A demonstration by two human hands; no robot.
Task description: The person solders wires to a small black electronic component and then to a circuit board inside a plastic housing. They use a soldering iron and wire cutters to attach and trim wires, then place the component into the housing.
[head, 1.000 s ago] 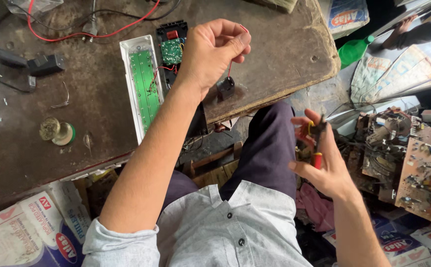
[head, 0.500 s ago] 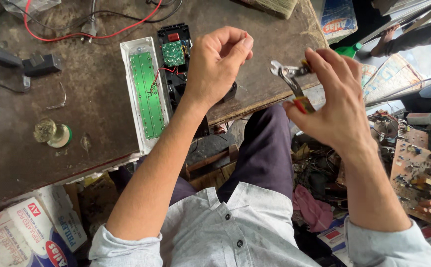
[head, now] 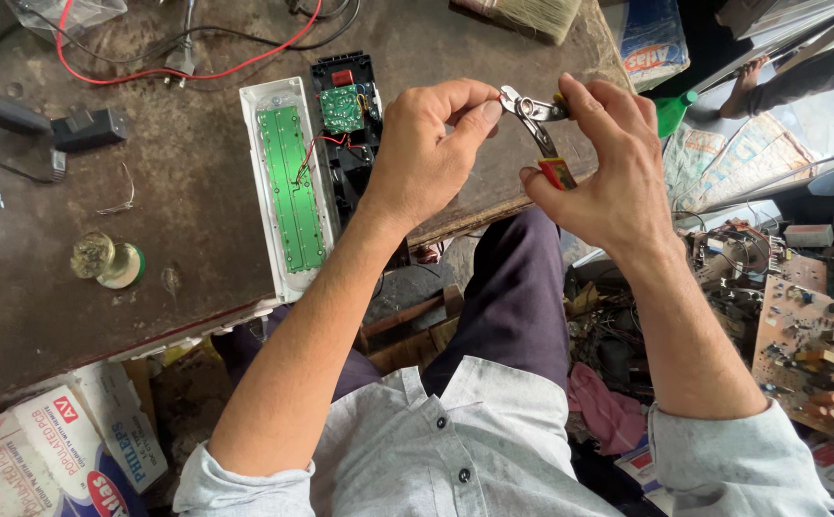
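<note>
Head view: a small pair of steel pliers with red-and-yellow handles is held in mid-air just past the near edge of the worktop, above the person's lap. The right hand closes its grip around the handles, thumb pressing the red end, so the metal nose points left. The left hand meets that nose with thumb and forefinger pinched shut at its tip; whether some small part sits between the fingertips cannot be told. Holding the tool raised between both hands seems to keep the work close under the eyes. Just beyond the left hand, at the worktop's near edge, lies an opened white plastic lamp housing with a long green circuit strip, and touching its right side a black casing with a small green circuit board, red wires joining the two. Farther left stands a small round tin; a red cable loops along the far edge.
</note>
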